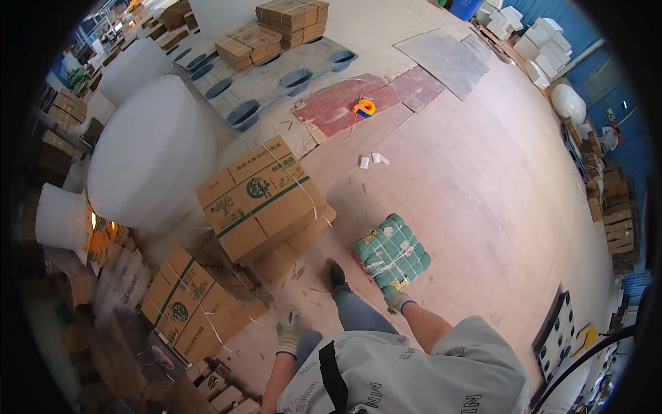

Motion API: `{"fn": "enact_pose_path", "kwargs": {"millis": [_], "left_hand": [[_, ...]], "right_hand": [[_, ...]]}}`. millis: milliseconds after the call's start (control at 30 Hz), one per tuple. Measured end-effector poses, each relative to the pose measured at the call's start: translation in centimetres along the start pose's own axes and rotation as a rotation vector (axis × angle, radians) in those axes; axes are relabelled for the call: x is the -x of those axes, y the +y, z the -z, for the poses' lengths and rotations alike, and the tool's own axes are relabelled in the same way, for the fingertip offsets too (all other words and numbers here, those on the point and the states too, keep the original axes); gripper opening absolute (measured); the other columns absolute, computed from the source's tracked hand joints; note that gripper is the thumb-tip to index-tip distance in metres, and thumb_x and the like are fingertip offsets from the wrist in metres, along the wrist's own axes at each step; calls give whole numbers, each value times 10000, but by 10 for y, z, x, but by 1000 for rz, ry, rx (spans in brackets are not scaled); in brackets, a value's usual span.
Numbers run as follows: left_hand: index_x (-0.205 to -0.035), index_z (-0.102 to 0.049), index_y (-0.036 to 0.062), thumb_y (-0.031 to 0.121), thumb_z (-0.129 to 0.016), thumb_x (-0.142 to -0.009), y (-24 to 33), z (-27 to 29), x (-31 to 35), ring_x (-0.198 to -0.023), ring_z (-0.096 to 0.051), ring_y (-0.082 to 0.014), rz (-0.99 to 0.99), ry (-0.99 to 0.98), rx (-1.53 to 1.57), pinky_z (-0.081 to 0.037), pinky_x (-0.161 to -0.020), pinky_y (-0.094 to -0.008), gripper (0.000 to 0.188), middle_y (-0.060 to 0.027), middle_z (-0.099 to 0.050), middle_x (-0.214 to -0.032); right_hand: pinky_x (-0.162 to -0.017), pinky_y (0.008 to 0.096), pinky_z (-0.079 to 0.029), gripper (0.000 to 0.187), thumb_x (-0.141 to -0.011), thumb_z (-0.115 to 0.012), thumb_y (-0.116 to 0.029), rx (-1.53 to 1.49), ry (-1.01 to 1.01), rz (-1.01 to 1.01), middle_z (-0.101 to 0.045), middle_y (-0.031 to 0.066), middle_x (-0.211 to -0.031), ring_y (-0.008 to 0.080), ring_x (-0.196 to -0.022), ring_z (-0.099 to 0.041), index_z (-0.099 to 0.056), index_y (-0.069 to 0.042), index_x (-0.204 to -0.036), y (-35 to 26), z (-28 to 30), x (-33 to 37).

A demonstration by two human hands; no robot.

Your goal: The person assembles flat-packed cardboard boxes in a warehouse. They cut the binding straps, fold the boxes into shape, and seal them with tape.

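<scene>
Head view, and the gloved right hand (397,301) grips the near edge of the green bundle (394,252), right of the strapped cartons (261,199)! Left of it, the gloved left hand (288,332) hangs by the nearer carton stack (186,303), too small to tell open from closed; far off, an orange roll (370,105) lies on a red board (324,114).

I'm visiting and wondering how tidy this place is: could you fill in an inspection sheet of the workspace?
Surface: pale floor.
Job's things: green bundle with white ties; strapped cartons.
Clutter: yellow-orange ring on a red sheet; white scraps.
Hands: gloved; right hand at the bundle's near edge, left hand near the cartons; grips unclear.
Cables: black cord-like curve, lower right.
Surroundings: big white roll, blue-grey pallet, stacked boxes.
</scene>
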State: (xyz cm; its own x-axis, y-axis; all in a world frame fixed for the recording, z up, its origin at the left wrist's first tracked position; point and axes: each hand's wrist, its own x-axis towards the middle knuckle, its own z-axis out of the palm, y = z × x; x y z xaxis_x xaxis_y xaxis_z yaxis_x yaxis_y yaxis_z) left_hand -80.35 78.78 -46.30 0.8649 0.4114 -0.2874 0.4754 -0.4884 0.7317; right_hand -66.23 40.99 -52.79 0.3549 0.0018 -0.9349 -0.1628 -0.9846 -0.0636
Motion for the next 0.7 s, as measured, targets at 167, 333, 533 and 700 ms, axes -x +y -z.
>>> {"fn": "enact_pose_path", "kwargs": {"millis": [167, 333, 533, 700], "left_hand": [[-911, -645, 62, 322, -470, -860, 76, 37, -35, -804, -616, -349, 168, -165, -110, -467, -725, -425, 318, -189, -631, -850], [-905, -633, 14, 295, -486, -859, 34, 96, -122, -742, -618, -323, 254, -185, -408, -472, -680, -413, 321, -202, -628, -814], [-916, -627, -3, 249, -573, -824, 133, 34, -311, -757, -611, -334, 382, -74, -346, -476, -698, -410, 274, -184, -637, -831], [-995, -587, -27, 327, -643, -802, 139, -90, -504, -925, -542, -345, 522, 124, -421, -448, -813, -417, 407, -213, -546, -1046]], "right_hand": [[-657, 375, -496, 204, -870, -503, -220, -677, 248, 92, -663, 117, -812, 267, -698, -634, -626, -81, -955, -75, 135, -46], [-784, 407, -489, 307, -880, -504, -306, -454, 422, 86, -646, 174, -981, 313, -905, -623, -605, -85, -1067, -91, 189, -106], [-923, 428, -435, 428, -848, -501, -388, -314, 368, -161, -588, 219, -1130, 356, -1058, -566, -604, -69, -1114, -93, 369, -182], [-917, 428, -436, 348, -837, -534, -348, -152, 478, -113, -573, 174, -1152, 329, -1079, -546, -621, -106, -1072, -130, 544, -404]]}}
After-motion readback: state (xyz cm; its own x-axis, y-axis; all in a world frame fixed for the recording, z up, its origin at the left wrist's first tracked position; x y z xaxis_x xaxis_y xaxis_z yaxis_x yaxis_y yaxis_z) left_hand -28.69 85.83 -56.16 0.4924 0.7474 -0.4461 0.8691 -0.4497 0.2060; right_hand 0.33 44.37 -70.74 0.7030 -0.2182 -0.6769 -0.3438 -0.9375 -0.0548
